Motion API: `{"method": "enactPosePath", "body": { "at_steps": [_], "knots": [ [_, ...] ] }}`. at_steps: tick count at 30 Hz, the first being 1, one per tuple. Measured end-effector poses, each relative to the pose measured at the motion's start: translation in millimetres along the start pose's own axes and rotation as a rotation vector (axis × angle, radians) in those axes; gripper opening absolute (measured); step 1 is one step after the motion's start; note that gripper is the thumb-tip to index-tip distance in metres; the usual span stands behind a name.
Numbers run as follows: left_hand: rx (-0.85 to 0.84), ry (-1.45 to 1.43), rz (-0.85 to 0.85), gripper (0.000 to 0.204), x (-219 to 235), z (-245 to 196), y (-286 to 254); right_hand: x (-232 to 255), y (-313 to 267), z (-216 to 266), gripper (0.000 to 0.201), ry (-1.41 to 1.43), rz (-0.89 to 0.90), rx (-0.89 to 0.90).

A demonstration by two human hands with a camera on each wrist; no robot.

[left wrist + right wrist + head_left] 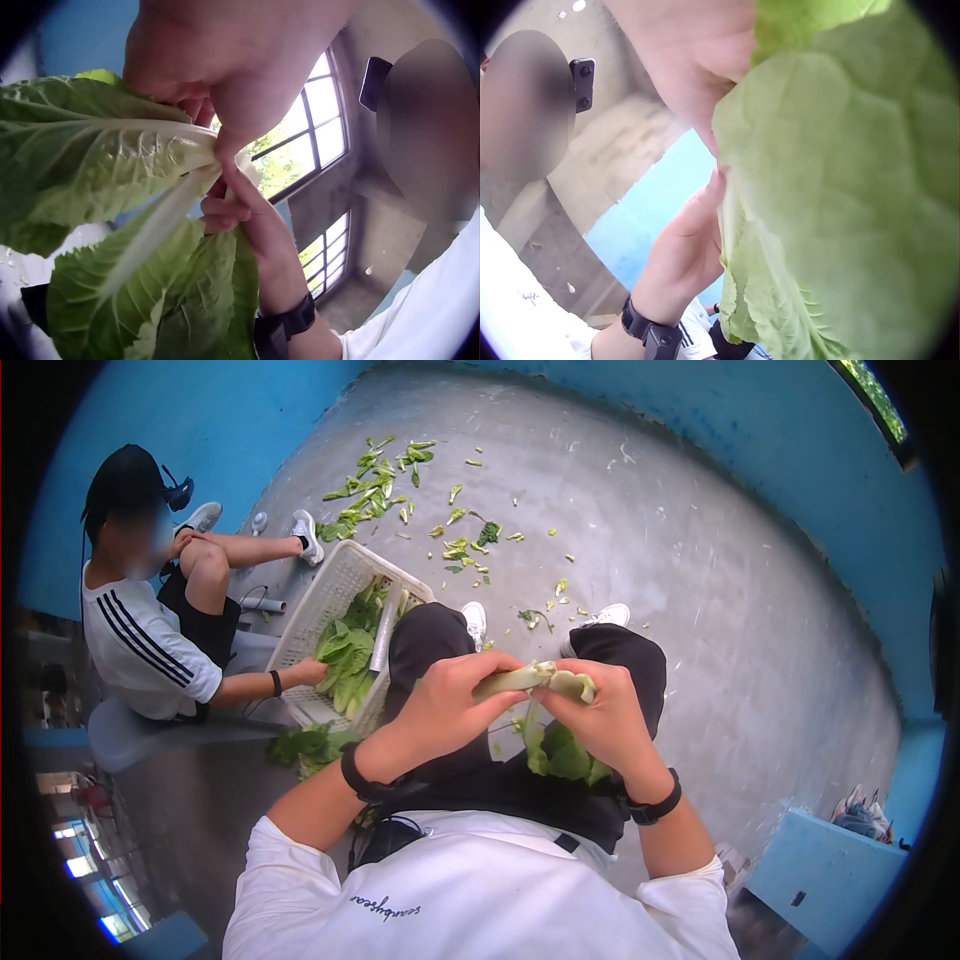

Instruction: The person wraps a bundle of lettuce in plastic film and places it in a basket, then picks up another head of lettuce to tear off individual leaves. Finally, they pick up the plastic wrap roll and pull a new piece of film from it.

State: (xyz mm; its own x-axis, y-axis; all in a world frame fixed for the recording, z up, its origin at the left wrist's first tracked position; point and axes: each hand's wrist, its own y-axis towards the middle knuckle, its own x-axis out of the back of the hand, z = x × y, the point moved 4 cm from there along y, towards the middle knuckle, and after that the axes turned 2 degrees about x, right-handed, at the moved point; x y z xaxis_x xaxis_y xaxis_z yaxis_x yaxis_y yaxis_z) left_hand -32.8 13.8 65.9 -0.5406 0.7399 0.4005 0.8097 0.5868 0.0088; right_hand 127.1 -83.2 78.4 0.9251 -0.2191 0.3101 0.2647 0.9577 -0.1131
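Over the lap, my left hand [450,700] and right hand [607,715] meet at the pale, thick stalk ends of a leafy green vegetable [520,680]. The left hand grips one stalk between thumb and fingers. Close beside it, the right hand pinches the other stalk end, and broad green leaves [562,752] hang beneath. In the left wrist view, leaves with white ribs [112,150] fan out from the thumbs. A large leaf [832,180] covers much of the right wrist view and hides most of the right hand's fingers.
A white plastic crate [300,630] holding leafy greens [350,650] stands to the left. Behind it a seated person [150,620] reaches one hand into the greens. Torn leaves [370,490] and scraps lie on the grey floor [600,510]. A blue box [820,875] stands at lower right.
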Motion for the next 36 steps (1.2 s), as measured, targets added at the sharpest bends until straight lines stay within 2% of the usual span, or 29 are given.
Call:
{"method": "enactPosePath", "body": {
  "at_steps": [4, 8, 14, 17, 19, 20, 23, 26, 30, 33, 34, 36],
  "knots": [
    [-0.144, 0.17, -0.034, 0.025, 7, -12, -3, 0, -1, 5, 0.019, -0.118, 0.002, 0.078],
    [-0.286, 0.26, -0.049, 0.025, 11, -17, -12, 2, -9, 15, 0.015, -0.199, 0.12, 0.067],
    [-0.302, 0.2, 0.021, 0.028, 6, -21, -19, 10, -15, 24, 0.012, -0.287, 0.236, 0.113],
    [-0.372, 0.22, 0.032, 0.026, 4, -20, -20, 18, -20, 29, 0.014, -0.313, 0.256, 0.121],
    [-0.163, 0.141, -0.081, 0.023, 22, -8, -20, 31, -25, 29, 0.015, -0.297, 0.215, 0.164],
    [-0.061, 0.102, -0.136, 0.022, 35, -1, -19, 44, -27, 25, 0.016, -0.255, 0.193, 0.106],
    [0.237, -0.492, -0.096, 0.015, 46, 20, -17, 65, -27, 8, 0.007, 0.096, 0.042, -0.133],
    [0.319, -0.553, 0.067, 0.02, 36, 22, -20, 57, -25, 19, 0.01, 0.299, 0.041, -0.086],
    [0.304, -0.857, 0.149, 0.04, 11, 16, -20, 41, -22, 15, 0.009, 0.45, 0.05, -0.116],
    [0.305, -0.882, 0.223, 0.044, -5, 10, -21, 32, -16, 6, 0.006, 0.323, 0.012, -0.015],
    [0.268, -0.734, 0.216, 0.046, -8, 16, -21, 28, -13, 1, 0.007, 0.289, -0.016, 0.032],
    [0.312, -0.635, 0.12, 0.043, -17, 28, -22, 18, -12, 1, 0.007, 0.272, 0.017, -0.032]
  ]
}}
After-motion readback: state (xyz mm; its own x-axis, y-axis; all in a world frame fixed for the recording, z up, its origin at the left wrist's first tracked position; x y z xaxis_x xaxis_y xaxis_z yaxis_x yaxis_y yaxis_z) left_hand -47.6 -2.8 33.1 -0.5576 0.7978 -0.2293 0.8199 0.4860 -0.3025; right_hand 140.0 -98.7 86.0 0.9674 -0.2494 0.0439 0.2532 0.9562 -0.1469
